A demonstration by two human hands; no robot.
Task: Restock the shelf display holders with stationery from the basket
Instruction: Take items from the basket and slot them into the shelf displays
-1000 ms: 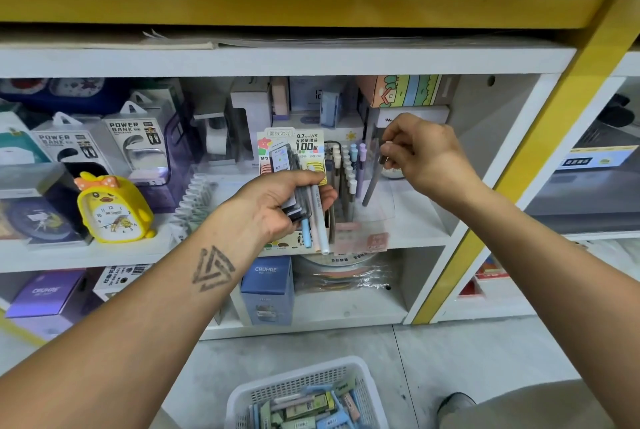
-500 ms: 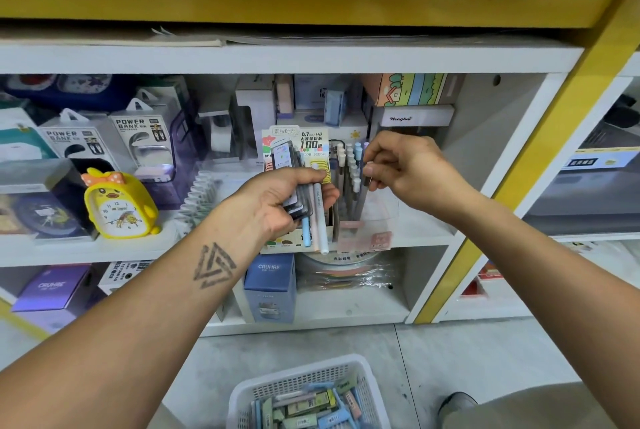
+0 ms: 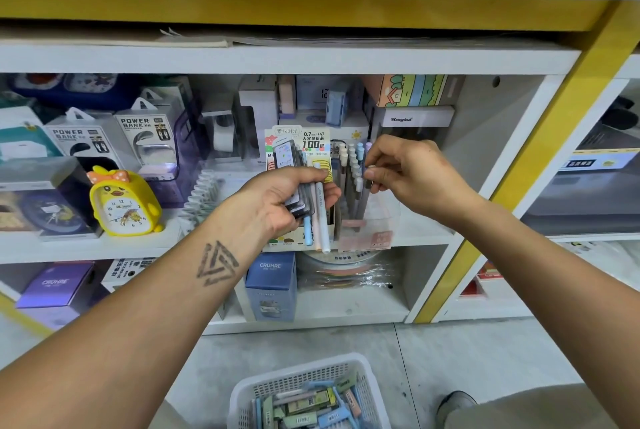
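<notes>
Head view shows our right hand (image 3: 412, 174) pinching a grey pen (image 3: 364, 196) half down in the clear holder (image 3: 381, 217) on the shelf. We should lower it straight, then let go. Our left hand (image 3: 277, 201) grips spare pens and lead cases.

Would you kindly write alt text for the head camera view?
The right hand lowers a pen into the clear holder on a shop shelf, while the left hand grips more pens and refill cases; a white basket sits below.
</notes>
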